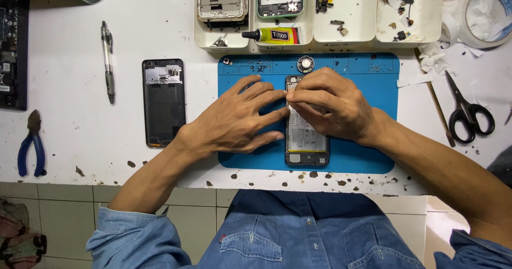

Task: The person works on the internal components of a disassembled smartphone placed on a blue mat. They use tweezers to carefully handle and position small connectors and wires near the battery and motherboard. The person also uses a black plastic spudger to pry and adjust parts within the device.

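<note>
An opened phone with its battery showing lies upright on the blue work mat. My left hand rests flat on the mat, its fingertips touching the phone's upper left edge. My right hand covers the phone's upper half, fingers pinched together on something small at the top left of the phone; what it pinches is hidden. Both index fingertips meet near the phone's top corner.
A black phone back cover lies left of the mat, a pen beyond it. Blue-handled pliers sit at far left. White parts trays with a glue tube line the back. Scissors and tape roll lie right.
</note>
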